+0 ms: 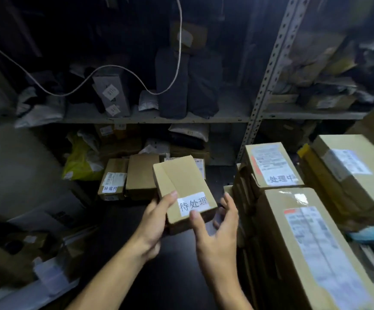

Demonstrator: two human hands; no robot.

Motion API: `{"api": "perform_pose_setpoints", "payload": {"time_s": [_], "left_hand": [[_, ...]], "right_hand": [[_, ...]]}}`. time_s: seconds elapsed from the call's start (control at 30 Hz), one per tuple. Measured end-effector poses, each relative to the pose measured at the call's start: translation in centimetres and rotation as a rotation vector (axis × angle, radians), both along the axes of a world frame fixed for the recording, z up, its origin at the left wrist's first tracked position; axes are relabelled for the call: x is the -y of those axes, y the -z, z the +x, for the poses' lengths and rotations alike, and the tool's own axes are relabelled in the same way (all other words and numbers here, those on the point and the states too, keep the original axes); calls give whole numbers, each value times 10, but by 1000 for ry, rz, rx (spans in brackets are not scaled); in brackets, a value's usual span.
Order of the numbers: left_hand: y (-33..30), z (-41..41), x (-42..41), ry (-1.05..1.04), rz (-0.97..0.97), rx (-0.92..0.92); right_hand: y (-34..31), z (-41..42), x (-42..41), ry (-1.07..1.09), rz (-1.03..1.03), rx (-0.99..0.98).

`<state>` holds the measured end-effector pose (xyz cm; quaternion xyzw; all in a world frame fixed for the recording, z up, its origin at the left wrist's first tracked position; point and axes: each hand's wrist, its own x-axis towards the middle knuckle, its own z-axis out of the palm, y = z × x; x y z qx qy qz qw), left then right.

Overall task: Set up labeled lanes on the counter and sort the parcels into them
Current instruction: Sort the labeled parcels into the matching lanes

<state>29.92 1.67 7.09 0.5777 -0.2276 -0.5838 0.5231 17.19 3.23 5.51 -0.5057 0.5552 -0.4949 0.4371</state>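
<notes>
While your left hand (157, 217) grips the labeled box (182, 190), your right hand (218, 229) spreads wide just beside it; judging by this, you're marking a lane, so set it on the counter (177, 276) below.

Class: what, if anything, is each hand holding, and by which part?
Left hand grips the labelled box by its near left corner. Right hand is open, thumb touching the box's near edge by the label.
</notes>
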Motion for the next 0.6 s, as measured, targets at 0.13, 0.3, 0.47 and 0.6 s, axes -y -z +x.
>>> {"api": "perform_pose_setpoints", "payload": {"time_s": [0.13, 0.3, 0.47, 0.6], "left_hand": [[-27, -43, -44, 59, -92, -14], [-55, -106, -85, 107, -212, 31], [-66, -158, -103, 194, -252, 31], [-71, -198, -107, 256, -270, -16]], "right_hand": [[-27, -43, -42, -90, 304, 388], [-44, -92, -76, -57, 300, 480], [-51, -141, -101, 9, 225, 530], [-58, -179, -113, 87, 153, 528]]}}
